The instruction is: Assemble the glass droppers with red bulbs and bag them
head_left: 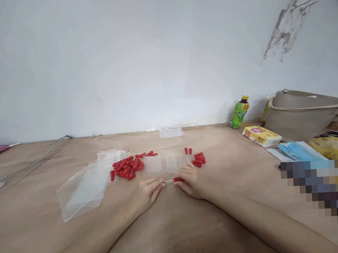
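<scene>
Between finger and thumb, my left hand [150, 189] pinches one end of a thin clear dropper tube [169, 181]. At the tube's other end is a red rubber bulb [178, 180], pinched in my right hand [192, 181]. Just beyond my hands lie rows of clear tubes [153, 166], side by side. Left of them is a heap of loose red bulbs [127, 168]. To the right rest two droppers with red bulbs [188, 151] on their upper ends. A smaller group of red bulbs [199, 160] lies beside those.
Clear plastic bags [86, 191] lie at the left, and a white packet [171, 132] sits by the wall. On the right are a green bottle [239, 113], a yellow tissue pack [261, 135], a grey bag [298, 116] and a blue packet [300, 151]. A grey cable [37, 160] crosses the left side.
</scene>
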{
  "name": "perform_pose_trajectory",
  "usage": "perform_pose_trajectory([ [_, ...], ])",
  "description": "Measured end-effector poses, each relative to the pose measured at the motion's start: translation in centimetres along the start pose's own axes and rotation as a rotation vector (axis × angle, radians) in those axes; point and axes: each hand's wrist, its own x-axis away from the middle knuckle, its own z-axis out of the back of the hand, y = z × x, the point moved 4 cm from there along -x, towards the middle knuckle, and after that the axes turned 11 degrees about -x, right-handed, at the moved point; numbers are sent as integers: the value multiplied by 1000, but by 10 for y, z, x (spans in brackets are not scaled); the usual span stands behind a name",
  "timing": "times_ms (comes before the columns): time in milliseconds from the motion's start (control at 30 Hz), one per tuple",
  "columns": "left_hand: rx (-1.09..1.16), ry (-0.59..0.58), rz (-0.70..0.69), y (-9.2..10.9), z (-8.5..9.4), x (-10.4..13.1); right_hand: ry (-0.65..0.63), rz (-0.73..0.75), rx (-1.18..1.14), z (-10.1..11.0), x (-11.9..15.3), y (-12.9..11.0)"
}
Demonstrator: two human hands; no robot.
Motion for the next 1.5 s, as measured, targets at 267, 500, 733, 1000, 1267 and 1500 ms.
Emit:
perform_pose_trajectory([
  [267, 13, -16, 42, -1, -3, -1, 49, -136, -249, 5, -2, 6],
  [500, -11, 0, -6, 3, 1, -6, 420, -493, -778, 11, -11, 29],
  [733, -23, -14, 31, 5, 3, -8, 301, -808, -216, 62, -35, 95],
  [1000, -25, 19, -15, 3, 0, -7, 102, -862, 60, 36, -48, 119],
  [1267, -50, 14, -4, 3, 2, -6, 97, -906, 142, 49, -36, 118],
  [1500, -224, 58, 174, -5, 8, -15, 53, -959, -15, 87, 9, 137],
])
